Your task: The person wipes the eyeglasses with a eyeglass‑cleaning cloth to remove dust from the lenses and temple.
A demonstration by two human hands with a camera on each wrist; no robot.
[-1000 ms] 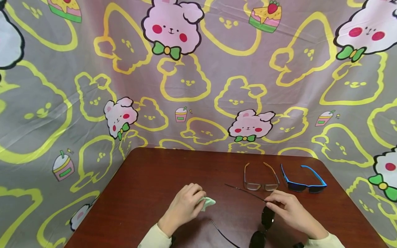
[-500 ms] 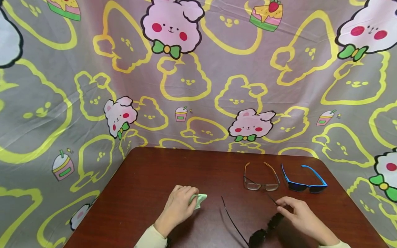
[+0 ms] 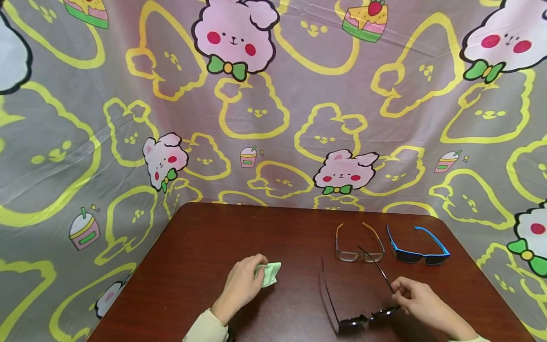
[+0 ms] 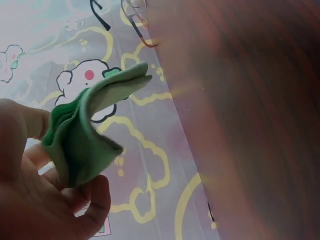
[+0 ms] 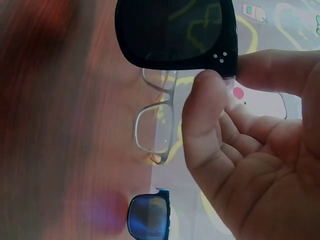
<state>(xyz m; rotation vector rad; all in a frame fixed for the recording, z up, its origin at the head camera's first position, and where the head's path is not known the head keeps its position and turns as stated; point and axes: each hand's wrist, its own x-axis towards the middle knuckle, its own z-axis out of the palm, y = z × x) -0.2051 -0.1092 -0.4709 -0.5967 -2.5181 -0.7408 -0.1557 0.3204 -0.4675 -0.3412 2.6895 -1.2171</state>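
Note:
A folded pale green cloth point(image 3: 270, 274) is gripped between the thumb and fingers of my left hand point(image 3: 241, 287), left of the middle of the table. In the left wrist view the cloth point(image 4: 82, 150) curls outward from the fingers. My right hand point(image 3: 420, 301) pinches black sunglasses point(image 3: 352, 323) near the hinge at one end. Their temples point away from me, toward the back of the table. Close up in the right wrist view, a dark lens point(image 5: 170, 32) and three small dots at the frame corner show beside the thumb.
Clear-lens glasses point(image 3: 349, 257) with orange-brown temple ends lie at the back right of the brown table point(image 3: 222, 232). Right of them are blue-framed sunglasses point(image 3: 409, 257) with dark lenses. A patterned cloth backdrop point(image 3: 273, 118) surrounds the table's back and sides.
The black sunglasses have turned from sideways until their temples point away from me. My right hand has moved right and nearer me. My left hand with the cloth has shifted slightly left.

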